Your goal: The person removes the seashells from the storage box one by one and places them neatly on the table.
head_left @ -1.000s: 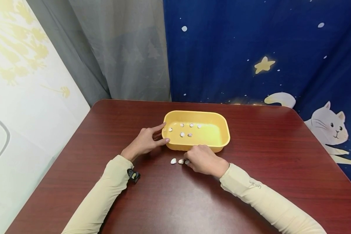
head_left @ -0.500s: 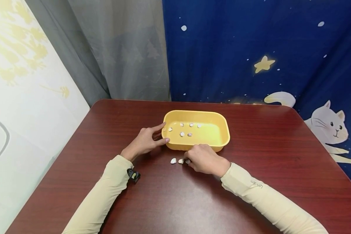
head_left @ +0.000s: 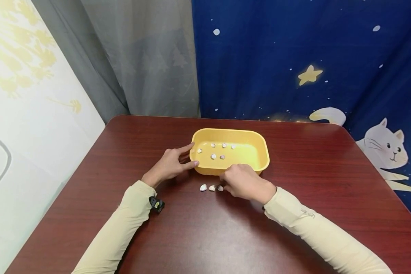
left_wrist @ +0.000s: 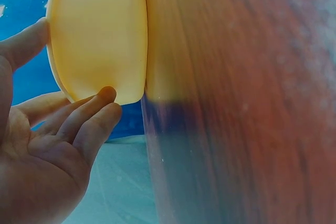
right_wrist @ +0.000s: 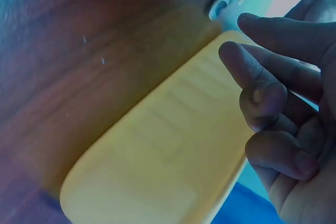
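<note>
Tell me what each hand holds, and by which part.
The left hand holds the yellow tub by its left end; the right hand holds nothing.

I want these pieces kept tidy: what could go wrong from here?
The right hand is beside the row of three small pale pieces, so it might nudge one out of line. The left hand touches only one end of the yellow tub; a bump on its near side could swivel it, shifting the pieces inside.
</note>
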Demonstrator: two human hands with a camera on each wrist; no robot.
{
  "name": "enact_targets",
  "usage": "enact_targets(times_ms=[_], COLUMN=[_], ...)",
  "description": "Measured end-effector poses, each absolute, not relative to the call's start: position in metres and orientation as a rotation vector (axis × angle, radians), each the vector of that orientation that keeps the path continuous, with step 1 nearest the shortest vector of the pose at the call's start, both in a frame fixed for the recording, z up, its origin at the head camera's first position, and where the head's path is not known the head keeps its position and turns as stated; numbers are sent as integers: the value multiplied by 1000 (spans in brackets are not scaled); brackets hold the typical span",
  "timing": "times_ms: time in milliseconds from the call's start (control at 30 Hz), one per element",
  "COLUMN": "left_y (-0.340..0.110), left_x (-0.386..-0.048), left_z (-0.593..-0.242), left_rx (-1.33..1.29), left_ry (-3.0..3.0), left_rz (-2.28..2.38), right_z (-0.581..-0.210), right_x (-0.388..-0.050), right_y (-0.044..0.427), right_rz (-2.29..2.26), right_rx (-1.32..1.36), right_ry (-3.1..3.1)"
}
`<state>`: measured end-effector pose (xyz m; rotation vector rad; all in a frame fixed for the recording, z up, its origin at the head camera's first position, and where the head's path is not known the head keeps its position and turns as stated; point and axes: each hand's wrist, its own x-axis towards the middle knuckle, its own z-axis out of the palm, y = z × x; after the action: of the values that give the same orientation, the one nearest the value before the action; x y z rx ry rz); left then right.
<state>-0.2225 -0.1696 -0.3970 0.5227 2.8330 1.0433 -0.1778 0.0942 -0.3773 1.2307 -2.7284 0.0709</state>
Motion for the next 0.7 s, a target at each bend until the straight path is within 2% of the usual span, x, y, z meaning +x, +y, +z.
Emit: enact_targets(times_ms=[700], left_y=[-171], left_x=[-223], left_z=[-397], left_rx=[565], left_ry=[2840], left_rz=[1053], right_z=[-322], right_x=[-198], right_y=[104], right_rz=[47], right_rx=[1279], right_ry=[-2739])
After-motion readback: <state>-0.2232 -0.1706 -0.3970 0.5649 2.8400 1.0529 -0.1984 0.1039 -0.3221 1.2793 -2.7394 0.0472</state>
